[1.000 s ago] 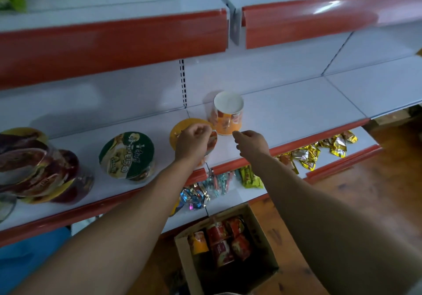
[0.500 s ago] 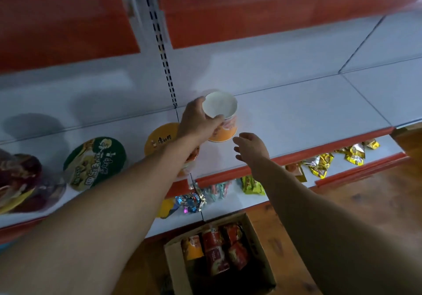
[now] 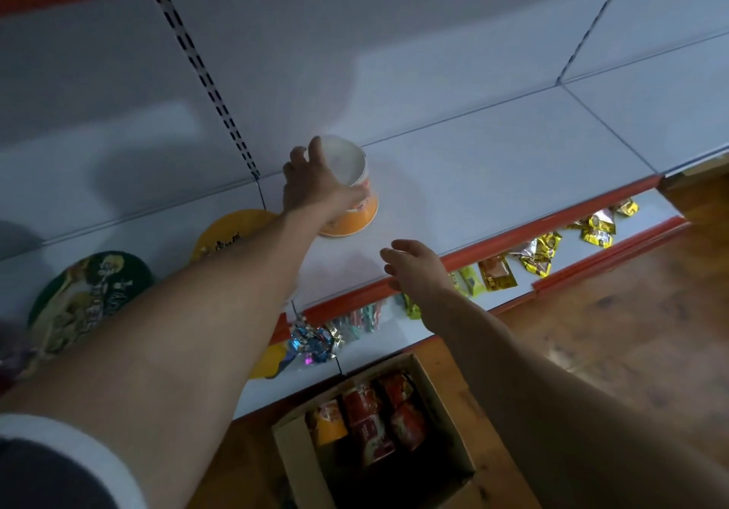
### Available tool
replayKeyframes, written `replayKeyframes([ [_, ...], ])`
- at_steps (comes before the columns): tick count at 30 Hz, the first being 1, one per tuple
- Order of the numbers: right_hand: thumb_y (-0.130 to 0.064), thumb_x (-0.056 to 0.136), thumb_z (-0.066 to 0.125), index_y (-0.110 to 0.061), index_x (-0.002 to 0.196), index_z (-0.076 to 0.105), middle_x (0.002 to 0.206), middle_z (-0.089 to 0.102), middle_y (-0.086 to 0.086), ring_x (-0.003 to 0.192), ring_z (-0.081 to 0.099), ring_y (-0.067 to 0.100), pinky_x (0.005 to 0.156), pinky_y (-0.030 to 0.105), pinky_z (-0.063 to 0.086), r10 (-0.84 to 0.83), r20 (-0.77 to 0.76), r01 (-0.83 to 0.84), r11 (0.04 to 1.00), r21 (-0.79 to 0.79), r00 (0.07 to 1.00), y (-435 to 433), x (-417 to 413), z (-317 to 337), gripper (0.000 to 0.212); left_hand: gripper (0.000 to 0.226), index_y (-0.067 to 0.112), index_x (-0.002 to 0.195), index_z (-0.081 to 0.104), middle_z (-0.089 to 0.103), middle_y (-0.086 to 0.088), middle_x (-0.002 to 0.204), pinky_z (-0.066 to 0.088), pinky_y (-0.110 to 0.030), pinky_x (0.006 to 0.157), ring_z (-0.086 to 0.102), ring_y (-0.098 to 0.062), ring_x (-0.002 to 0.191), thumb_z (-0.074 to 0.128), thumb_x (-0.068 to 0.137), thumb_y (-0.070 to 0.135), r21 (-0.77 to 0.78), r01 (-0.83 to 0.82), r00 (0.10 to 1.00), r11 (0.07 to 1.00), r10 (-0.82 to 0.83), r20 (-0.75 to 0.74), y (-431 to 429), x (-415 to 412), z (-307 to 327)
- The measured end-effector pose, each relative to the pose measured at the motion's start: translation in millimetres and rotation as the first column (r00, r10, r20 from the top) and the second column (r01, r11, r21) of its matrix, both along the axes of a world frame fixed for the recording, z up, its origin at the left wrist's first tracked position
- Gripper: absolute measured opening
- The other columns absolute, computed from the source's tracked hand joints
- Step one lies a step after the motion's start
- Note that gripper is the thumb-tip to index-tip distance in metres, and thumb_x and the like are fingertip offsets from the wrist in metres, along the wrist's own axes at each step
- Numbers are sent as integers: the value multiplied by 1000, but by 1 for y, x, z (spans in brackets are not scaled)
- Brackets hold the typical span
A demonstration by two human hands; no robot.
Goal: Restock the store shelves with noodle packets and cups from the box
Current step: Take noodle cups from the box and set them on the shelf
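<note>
**Item 1: orange noodle cup** [image 3: 357, 209]. We find it on the white middle shelf [image 3: 493, 177], just right of the slotted upright and set back from the red front strip [image 3: 552, 216]. Its long axis is close to upright, leaning a little to the right in our view. A plain white round face points upward and the orange printed wall is below it. We cannot tell whether that face is the lid or the base.

**Item 2: left hand** [image 3: 313, 189]. It grips the cup from the left. The fingers [image 3: 315, 145] curl over the far rim of the white face, and the palm lies against the cup's side. The thumb is hidden from us.

**Item 3: right hand** [image 3: 414, 268]. It holds nothing. The fingers are loosely spread and the palm faces down over the shelf's front edge, near the cup but not touching it.

**Item 4: other stock on the same shelf.** Left of the cup are a yellow-lidded bowl [image 3: 232, 232] and, further left, a green-lidded bowl [image 3: 90, 299]. The forearm partly covers both.

**Item 5: cardboard box** [image 3: 296, 453]. It sits open on the wooden floor [image 3: 631, 331] below us. Inside are red cups [image 3: 371, 422] and one orange-topped cup [image 3: 329, 422], packed side by side.

**Item 6: lower shelf** [image 3: 394, 335]. It carries gold foil packets [image 3: 540, 250] to the right and small wrapped sweets [image 3: 315, 343] toward the middle.
</note>
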State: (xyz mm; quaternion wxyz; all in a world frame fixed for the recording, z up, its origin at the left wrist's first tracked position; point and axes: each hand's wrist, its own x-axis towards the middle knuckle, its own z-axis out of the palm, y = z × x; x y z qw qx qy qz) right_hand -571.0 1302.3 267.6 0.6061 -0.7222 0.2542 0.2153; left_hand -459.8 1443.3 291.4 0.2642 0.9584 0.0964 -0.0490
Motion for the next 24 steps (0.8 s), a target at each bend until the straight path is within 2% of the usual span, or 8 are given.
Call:
replayKeyframes([
  [5,-43,95,59,-8,137,49,119,59,5,108,62,21,93,37,55,-167,-25,168,955,243,986,15,7,26,56,98,23,143,37,43,-5,141,54,-34,85,50,-23,123,84,63,52,-435,-128,979,891,183,86,10,-3,24],
  [7,-51,95,54,-10,140,45,128,54,10,113,60,26,94,39,54,-265,-72,272,887,374,962,23,13,42,62,94,23,145,35,48,-6,137,56,-31,77,57,-22,116,81,68,50,-662,-142,977,736,213,27,21,-9,35],
  [9,-56,95,49,-9,144,39,137,50,16,116,59,30,94,41,54,-345,-129,362,792,492,930,31,18,56,68,89,23,146,34,55,-6,134,56,-38,86,63,-24,111,78,74,49,-818,-154,978,554,204,-46,34,-19,47],
  [13,-57,96,47,-5,146,33,140,48,20,119,57,31,93,40,52,-369,-145,373,679,633,918,47,22,81,74,42,23,125,56,68,-4,118,49,-38,92,63,-24,110,63,90,46,-947,-185,977,263,154,-148,57,-56,69],
  [16,-52,97,50,-3,142,39,132,55,19,113,62,28,91,38,53,-297,-86,274,680,680,951,65,20,98,67,38,19,121,62,72,-7,113,47,-42,100,64,-28,112,54,95,45,-977,-198,977,78,96,-190,74,-85,78],
  [20,-23,92,65,-3,121,58,105,65,16,94,70,27,84,36,60,-321,-21,259,719,645,947,90,6,116,37,46,19,126,63,72,-8,114,46,-46,104,63,-30,113,51,95,50,-977,-213,966,13,152,-209,98,-113,80],
  [22,-17,90,67,-7,111,62,103,69,13,99,69,26,85,36,59,-329,37,249,777,578,944,98,-1,121,24,47,19,130,61,71,-10,114,48,-48,101,64,-30,110,50,96,50,-973,-220,959,73,196,-203,109,-124,82],
  [24,-17,88,70,-8,117,62,109,70,11,101,68,23,87,35,59,-318,92,226,823,522,944,104,-8,124,32,44,22,139,52,67,-4,110,49,-46,97,63,-23,102,51,99,40,-963,-233,939,134,288,-187,120,-134,84],
])
